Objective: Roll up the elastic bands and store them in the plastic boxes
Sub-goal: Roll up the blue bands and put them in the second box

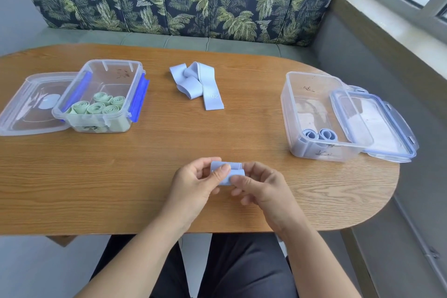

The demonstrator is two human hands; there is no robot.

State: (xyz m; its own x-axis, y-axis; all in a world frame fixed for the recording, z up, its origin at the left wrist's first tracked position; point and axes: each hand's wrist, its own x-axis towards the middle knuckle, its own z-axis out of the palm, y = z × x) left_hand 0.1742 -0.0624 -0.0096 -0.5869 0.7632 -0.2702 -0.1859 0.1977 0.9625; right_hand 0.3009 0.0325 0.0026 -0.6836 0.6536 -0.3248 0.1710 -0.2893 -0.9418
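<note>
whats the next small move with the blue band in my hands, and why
Probably lift the blue band, which looks fully rolled between the left hand and right hand, toward the right box and set it beside the two blue rolls there. The left box holds only green rolls, so blue seems to belong on the right.
</note>
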